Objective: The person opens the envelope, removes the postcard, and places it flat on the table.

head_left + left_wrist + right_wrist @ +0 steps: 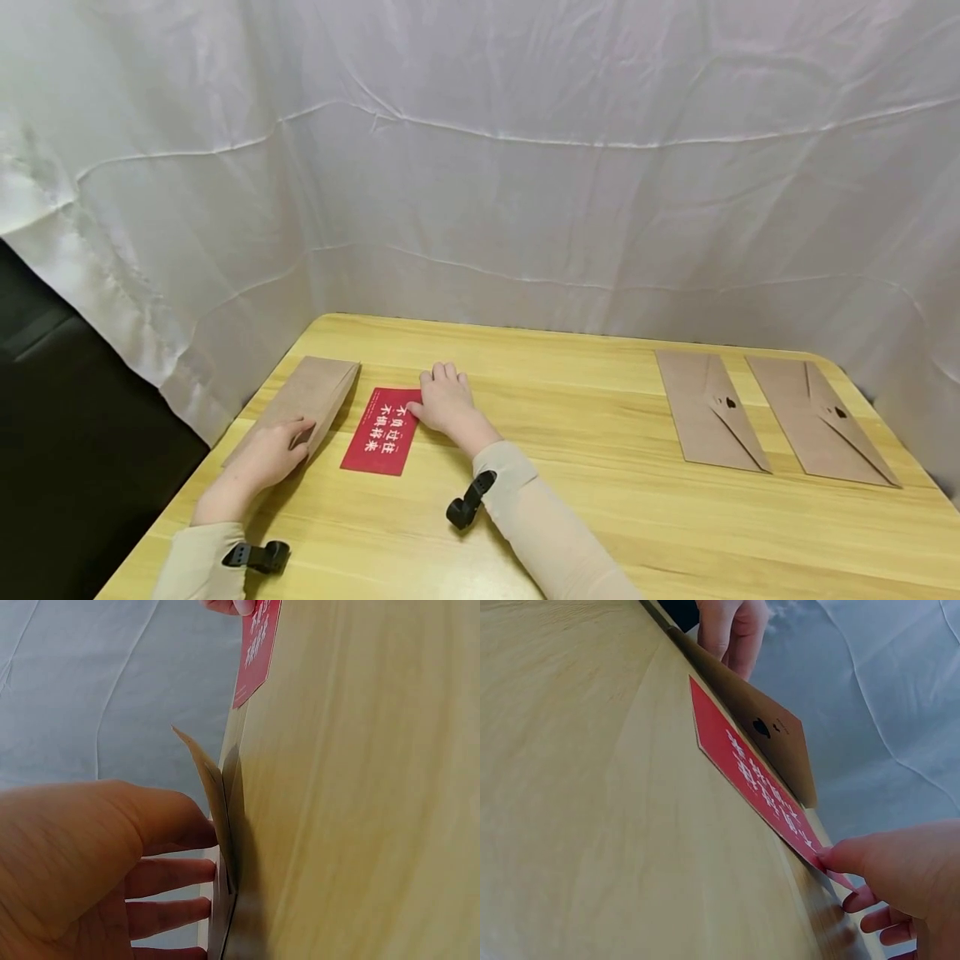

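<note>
A red card (378, 433) with white characters lies at the left of the wooden table. My right hand (446, 403) pinches it at its far right corner, thumb on top and a fingertip beneath in the right wrist view. Left of the card is a brown paper envelope (303, 392). Its flap (776, 739) stands raised, showing a small dark mark on the side facing the card. My left hand (266, 454) rests on the envelope's near part. In the left wrist view, the thumb (176, 817) touches the raised flap, while the fairly straight fingers press the envelope below.
Two more brown envelopes (708, 408) (817, 417) lie side by side at the right of the table (555, 400), flaps folded down with dark marks. A pale curtain (525, 208) hangs behind and along the sides. Each wrist carries a black camera strap.
</note>
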`<state>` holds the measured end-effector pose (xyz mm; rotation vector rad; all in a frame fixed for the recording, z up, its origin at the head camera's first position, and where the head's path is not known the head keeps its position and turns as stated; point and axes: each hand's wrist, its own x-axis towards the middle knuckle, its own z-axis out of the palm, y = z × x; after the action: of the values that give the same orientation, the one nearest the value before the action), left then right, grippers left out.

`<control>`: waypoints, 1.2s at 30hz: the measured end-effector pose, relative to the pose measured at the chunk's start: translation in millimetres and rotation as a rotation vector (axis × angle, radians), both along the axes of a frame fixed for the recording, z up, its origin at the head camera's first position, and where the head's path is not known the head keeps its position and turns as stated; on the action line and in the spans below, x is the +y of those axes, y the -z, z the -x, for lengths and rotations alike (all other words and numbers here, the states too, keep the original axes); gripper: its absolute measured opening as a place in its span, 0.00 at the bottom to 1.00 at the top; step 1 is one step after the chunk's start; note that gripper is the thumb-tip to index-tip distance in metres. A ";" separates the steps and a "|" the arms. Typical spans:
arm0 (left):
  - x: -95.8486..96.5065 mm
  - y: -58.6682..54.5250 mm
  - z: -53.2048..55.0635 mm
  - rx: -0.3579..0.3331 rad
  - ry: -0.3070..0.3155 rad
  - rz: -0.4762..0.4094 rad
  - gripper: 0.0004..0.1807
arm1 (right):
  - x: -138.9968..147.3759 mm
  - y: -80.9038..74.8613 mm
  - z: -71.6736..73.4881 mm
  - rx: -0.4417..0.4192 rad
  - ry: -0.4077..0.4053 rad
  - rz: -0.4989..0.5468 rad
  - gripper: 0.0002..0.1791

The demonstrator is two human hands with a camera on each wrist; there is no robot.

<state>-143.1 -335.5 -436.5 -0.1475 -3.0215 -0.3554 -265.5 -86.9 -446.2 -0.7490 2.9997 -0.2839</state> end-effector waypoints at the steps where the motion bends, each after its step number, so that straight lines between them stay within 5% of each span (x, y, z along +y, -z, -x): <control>1: 0.2 0.2 0.1 -0.002 0.000 0.002 0.22 | 0.2 0.3 -0.4 0.004 -0.001 -0.003 0.32; 10: -0.5 1.7 0.8 -0.014 -0.003 0.008 0.23 | 0.7 -0.4 -2.8 0.023 -0.006 -0.008 0.33; 20: -2.9 -8.5 -2.3 0.085 -0.042 -0.088 0.19 | 12.5 -26.1 10.3 0.115 0.041 0.170 0.28; 30: 18.2 -33.5 6.4 0.571 -0.030 -0.062 0.13 | 37.4 -71.5 19.5 0.187 0.039 0.249 0.28; 36: 33.4 -43.5 9.3 0.744 0.056 -0.048 0.13 | 62.8 -90.6 16.7 0.218 0.047 0.297 0.27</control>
<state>-152.4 -302.1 -393.1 -0.2863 -2.2769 -0.2917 -282.2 -24.1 -355.6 -0.7754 3.2247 -0.7064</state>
